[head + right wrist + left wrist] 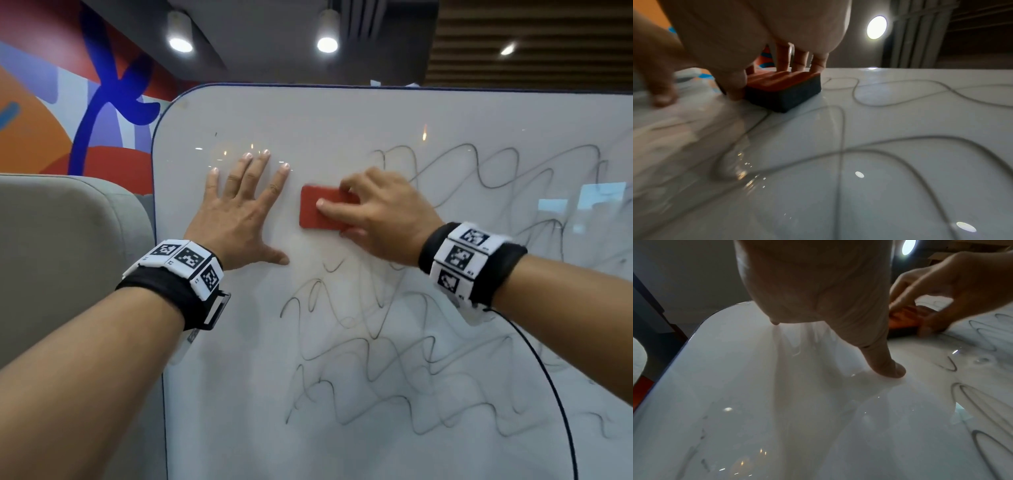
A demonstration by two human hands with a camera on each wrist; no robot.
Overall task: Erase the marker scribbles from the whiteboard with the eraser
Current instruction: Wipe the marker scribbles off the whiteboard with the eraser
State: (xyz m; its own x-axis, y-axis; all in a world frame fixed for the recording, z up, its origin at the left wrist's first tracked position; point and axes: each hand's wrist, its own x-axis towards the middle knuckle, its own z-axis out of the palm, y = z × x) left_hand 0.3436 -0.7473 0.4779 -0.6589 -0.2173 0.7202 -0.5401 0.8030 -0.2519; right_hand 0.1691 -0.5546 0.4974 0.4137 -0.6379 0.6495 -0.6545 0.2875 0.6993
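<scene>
Squarely on one scribbled whiteboard [342, 116]: one flat, splayed left hand [239, 212], one right hand [380, 209], grip around one red eraser [313, 209].

Eraser [320, 208] on whiteboard [342, 116], scribbles [394, 359] seemingly right and below.

light: ceiling lamps [327, 44] | glare: whiteboard [342, 116] | wrist views: dim, blurred, edges warped

Bare forearms, black wristbands [164, 287] with white square-coded marker blocks [186, 262]
</scene>
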